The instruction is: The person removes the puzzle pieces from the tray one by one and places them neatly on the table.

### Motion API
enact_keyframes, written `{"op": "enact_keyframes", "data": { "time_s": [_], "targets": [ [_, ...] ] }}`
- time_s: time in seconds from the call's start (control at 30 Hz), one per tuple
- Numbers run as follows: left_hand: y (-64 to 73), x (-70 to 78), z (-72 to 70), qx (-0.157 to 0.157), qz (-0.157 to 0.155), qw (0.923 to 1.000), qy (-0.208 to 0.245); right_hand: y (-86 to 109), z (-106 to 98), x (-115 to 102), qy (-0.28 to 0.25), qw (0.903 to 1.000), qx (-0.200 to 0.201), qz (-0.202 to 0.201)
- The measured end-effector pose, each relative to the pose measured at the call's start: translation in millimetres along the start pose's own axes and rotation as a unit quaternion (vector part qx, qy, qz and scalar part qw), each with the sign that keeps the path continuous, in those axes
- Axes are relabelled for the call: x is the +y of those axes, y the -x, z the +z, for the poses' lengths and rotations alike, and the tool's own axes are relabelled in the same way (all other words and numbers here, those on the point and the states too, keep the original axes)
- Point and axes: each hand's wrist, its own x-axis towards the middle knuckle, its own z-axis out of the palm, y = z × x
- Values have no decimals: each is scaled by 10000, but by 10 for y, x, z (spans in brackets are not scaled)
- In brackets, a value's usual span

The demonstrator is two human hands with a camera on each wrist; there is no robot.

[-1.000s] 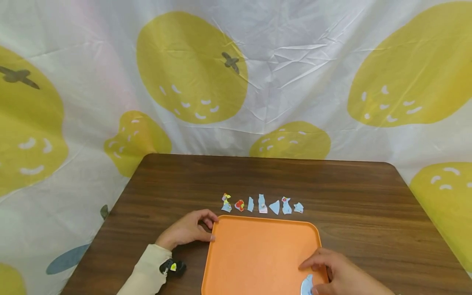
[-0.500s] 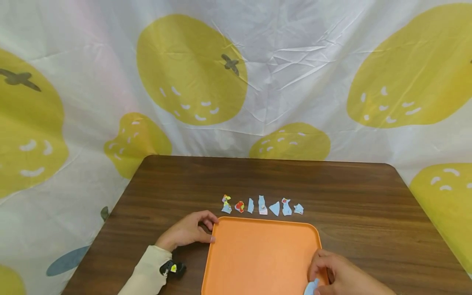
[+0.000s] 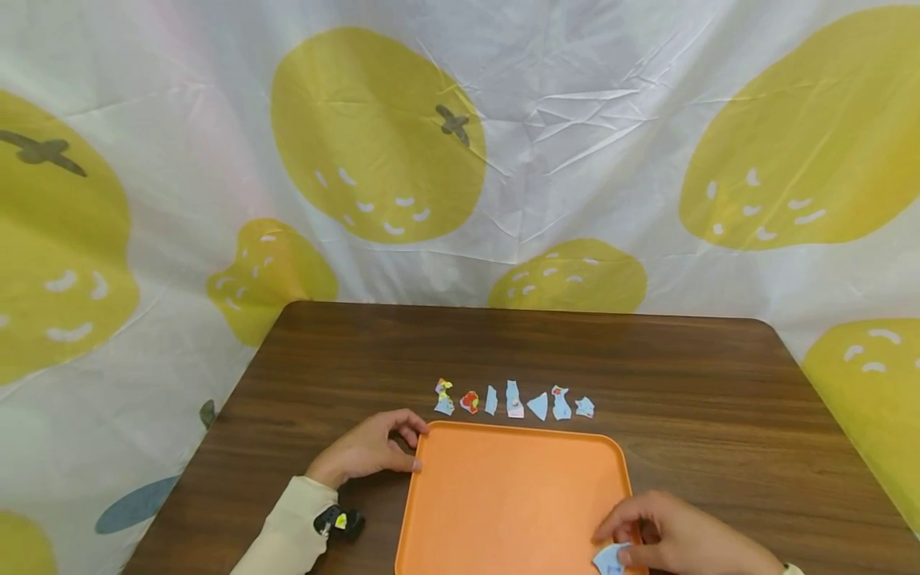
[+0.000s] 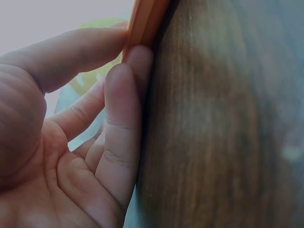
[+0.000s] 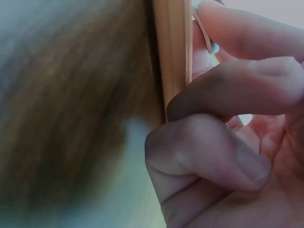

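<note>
An orange tray [image 3: 513, 499] lies on the table in front of me in the head view. My left hand [image 3: 370, 449] holds its far left corner; in the left wrist view the thumb and fingertips meet at the rim [image 4: 145, 21]. Over the tray's right side, my right hand [image 3: 668, 531] pinches a flat, irregular light blue puzzle piece [image 3: 609, 557] between thumb and fingers. That piece tilts up, and part of it hides behind the fingers. In the right wrist view its thin edge [image 5: 203, 32] shows beside the tray's rim, with other fingers curled there.
Beyond the tray, several irregular pieces lie in a row, among them a red one [image 3: 469, 402] and a light blue triangle [image 3: 538, 406]. The dark wooden table [image 3: 719, 383] reaches back to a white curtain [image 3: 402, 275] with yellow fruit prints.
My right hand has shifted the light blue piece in its fingers, turning it so that more of its face shows now. The left hand and tray have stayed in place.
</note>
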Motion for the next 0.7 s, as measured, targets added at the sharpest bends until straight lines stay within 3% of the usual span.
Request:
{"op": "enact_keyframes", "data": {
  "time_s": [0.17,0.7],
  "targets": [
    [-3,2,2,0,-16,10000,21,-35,-43,-11,-274,9994,-203,-116],
    [1,17,8,21,-36,10000,19,-124,-194,-45,219,9989,421,22]
  ]
}}
